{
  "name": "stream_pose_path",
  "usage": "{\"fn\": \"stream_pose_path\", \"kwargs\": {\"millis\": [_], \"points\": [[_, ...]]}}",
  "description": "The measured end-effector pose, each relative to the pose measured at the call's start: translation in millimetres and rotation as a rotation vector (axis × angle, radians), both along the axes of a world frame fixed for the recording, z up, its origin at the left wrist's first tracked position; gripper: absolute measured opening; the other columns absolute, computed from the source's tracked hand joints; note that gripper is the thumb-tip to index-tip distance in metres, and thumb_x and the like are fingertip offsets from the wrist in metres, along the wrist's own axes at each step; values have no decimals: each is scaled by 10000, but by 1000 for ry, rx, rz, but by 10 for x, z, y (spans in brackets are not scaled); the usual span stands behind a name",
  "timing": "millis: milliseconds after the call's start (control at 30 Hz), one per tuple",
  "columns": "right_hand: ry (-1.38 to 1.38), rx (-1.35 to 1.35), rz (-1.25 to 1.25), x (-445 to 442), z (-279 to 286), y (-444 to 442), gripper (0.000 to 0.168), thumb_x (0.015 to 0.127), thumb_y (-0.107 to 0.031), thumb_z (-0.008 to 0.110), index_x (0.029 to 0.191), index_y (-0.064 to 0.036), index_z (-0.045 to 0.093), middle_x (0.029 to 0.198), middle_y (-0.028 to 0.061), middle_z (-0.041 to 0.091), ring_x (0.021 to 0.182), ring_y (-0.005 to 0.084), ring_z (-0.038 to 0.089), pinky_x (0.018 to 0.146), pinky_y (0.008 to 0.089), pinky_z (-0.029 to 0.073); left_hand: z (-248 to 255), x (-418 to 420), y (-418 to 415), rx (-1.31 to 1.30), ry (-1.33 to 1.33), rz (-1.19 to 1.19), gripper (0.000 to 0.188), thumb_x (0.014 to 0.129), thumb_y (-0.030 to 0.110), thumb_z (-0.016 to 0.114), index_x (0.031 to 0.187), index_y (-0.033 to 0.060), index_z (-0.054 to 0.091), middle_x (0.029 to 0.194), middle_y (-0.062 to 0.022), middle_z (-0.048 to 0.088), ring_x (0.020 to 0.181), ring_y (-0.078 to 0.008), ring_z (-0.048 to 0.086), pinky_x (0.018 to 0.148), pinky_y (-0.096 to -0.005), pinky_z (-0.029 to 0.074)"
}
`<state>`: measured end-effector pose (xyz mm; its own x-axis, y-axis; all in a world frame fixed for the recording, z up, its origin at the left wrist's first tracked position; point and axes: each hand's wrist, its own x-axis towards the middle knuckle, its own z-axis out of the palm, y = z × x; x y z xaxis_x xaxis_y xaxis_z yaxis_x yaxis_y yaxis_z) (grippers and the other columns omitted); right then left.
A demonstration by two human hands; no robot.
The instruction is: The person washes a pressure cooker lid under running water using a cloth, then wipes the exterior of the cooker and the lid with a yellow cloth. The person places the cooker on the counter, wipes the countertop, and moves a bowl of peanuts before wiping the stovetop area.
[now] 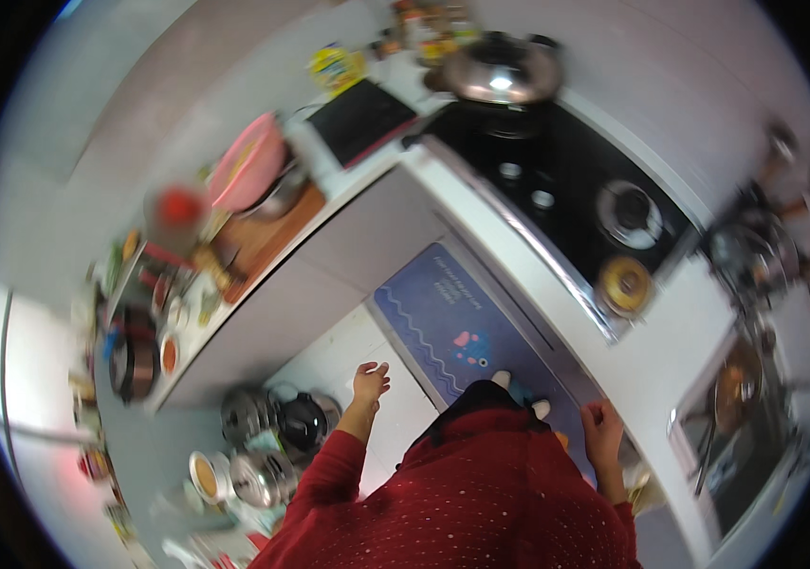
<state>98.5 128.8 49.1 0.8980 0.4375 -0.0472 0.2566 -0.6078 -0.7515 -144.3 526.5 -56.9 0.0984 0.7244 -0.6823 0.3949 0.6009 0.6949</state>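
My left hand (371, 385) hangs over the pale tiled floor with nothing in it and its fingers a little apart. On the other side of my body, my right hand (602, 425) is beside the front edge of the white countertop (576, 355). Its fingers are curled in, and no object shows in them. Between the hands and beyond lies a blue kitchen mat (448, 320), on which my feet stand. Past the counter edge is a black gas stove (561, 167) carrying a lidded metal wok (501, 75). A jar with a yellowish top (624, 286) stands at the stove's near corner.
The sink (746, 455) at right holds a pan (736, 387). Leftward, a pink basin (250, 163) sits on a metal bowl near a wooden board (273, 242). A black induction cooktop (362, 121) occupies the corner. Pots and a steel cooker (263, 478) stand low at left.
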Motion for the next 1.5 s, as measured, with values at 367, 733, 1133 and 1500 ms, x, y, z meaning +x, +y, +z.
{"fn": "stream_pose_path", "kwargs": {"millis": [367, 733, 1133, 1500], "points": [[101, -119, 725, 259, -111, 1117, 123, 858, -156, 672, 920, -57, 633, 793, 107, 646, 687, 238, 618, 633, 350, 484, -461, -1494, -370, -67, 98, 627, 414, 884, 213, 679, 1222, 77, 484, 793, -53, 578, 623, -165, 560, 505, -303, 474], [27, -126, 809, -259, -257, 2747, 114, 858, -128, 672, 918, -34, 647, 764, 91, 638, 658, 184, 615, 602, 310, 490, -685, -2894, 1827, 347, 376, 538, 553, 882, 275, 636, 1363, 52, 478, 1199, -168, 613, 939, -247, 616, 755, -349, 477], [80, -190, 680, -1108, -147, 3842, 167, 810, -170, 708, 925, -62, 652, 769, 105, 657, 708, 281, 643, 635, 388, 507, -391, -3805, 5113, 814, 905, -192, 564, 844, 105, 606, 1387, 108, 453, 1377, -152, 491, 1268, -374, 455, 1063, -484, 362], [22, -271, 449, -1337, -123, 3442, 175, 850, -222, 658, 956, -84, 642, 862, 114, 663, 804, 322, 647, 708, 418, 519, -429, -3409, 4878, 567, 1104, -38, 449, 909, 268, 551, 1297, 44, 521, 1132, -212, 658, 1007, -418, 637, 879, -503, 498]]}}
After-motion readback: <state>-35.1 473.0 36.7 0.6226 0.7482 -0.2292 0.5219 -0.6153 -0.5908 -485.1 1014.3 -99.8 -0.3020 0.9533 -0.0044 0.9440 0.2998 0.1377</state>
